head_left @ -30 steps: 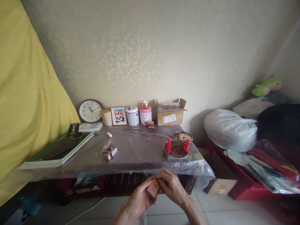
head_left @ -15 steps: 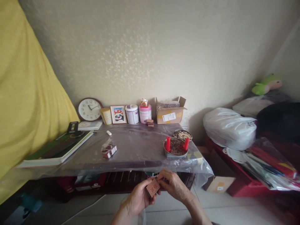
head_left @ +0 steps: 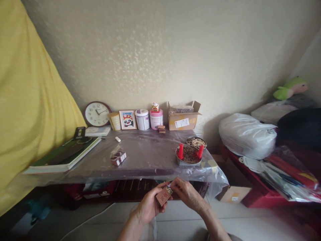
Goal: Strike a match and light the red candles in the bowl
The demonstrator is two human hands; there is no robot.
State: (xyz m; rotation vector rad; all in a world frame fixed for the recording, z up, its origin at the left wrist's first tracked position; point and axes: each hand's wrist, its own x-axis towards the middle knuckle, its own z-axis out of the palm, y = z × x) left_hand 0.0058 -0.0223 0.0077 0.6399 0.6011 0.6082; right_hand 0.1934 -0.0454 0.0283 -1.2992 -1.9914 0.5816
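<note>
Head view: our left hand [head_left: 151,202] grips the matchbox [head_left: 163,196], flat-sided printed card, before the table [head_left: 147,147] edge. Our right hand [head_left: 187,194] meets its open end, where thin, pale matches [head_left: 170,189] show; whether it pinches anything, we cannot tell. We judge the step as opening; next calls for steady left support, light right fingertips.
</note>
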